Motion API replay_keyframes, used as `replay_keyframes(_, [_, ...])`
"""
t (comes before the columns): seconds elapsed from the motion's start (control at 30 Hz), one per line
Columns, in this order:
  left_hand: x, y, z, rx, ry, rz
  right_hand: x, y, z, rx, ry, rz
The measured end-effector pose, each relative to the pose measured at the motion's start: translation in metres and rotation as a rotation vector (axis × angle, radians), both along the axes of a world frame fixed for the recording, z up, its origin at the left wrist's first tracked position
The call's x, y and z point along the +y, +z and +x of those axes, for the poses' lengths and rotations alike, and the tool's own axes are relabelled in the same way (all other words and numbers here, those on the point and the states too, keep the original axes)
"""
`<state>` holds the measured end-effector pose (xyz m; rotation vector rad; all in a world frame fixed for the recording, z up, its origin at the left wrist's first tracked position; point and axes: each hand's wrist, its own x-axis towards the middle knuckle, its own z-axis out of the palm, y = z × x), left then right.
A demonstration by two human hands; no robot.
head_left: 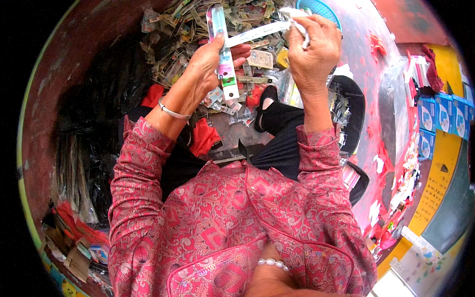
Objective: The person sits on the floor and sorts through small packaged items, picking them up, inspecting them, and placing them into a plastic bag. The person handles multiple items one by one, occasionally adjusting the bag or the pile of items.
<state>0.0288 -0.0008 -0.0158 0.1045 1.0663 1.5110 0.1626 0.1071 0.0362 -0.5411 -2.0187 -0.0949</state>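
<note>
at the upper middle of the frame, the left hand (204,63) clasps the packs (226,60) around their middle while the right hand (317,52) pinches the white strip (260,33) by its far end, a strip best kept taut and flat with the packs held square.

A long, narrow flat package (226,62), white with pink and green near its lower end, tilts slightly from upright. A straight white strip (257,33) slants up rightward from its edge to a crumpled white wad (293,13).
</note>
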Motion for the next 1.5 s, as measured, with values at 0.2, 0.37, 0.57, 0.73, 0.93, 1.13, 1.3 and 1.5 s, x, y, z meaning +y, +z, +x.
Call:
replay_keyframes(0.2, [-0.002, -0.004, -0.007, 0.116, 0.077, 0.061, 0.033, 0.013, 0.036, 0.35, -0.225, -0.283])
replay_keyframes(0.37, [0.001, -0.005, 0.0, 0.144, 0.067, 0.053, -0.011, 0.011, 0.013, 0.164, 0.211, -0.461])
replay_keyframes(0.57, [-0.001, -0.001, 0.008, 0.123, 0.106, 0.105, -0.04, -0.024, -0.021, -0.231, 0.282, -0.296])
replay_keyframes(0.73, [0.0, -0.006, 0.002, 0.153, 0.124, 0.08, -0.043, -0.026, -0.022, -0.309, 0.248, -0.109])
replay_keyframes(0.93, [-0.003, 0.001, 0.002, 0.212, 0.129, 0.111, -0.026, -0.02, -0.008, -0.266, -0.001, -0.309])
replay_keyframes(1.13, [-0.002, -0.007, 0.002, 0.123, 0.096, 0.047, -0.03, -0.014, -0.013, -0.137, 0.097, -0.257])
replay_keyframes(1.3, [-0.001, -0.004, 0.001, 0.17, 0.068, 0.084, -0.032, -0.023, -0.019, -0.279, 0.112, -0.209])
replay_keyframes(1.5, [-0.007, 0.005, -0.004, 0.084, 0.039, 0.128, -0.002, -0.013, 0.009, -0.228, -0.216, -0.221])
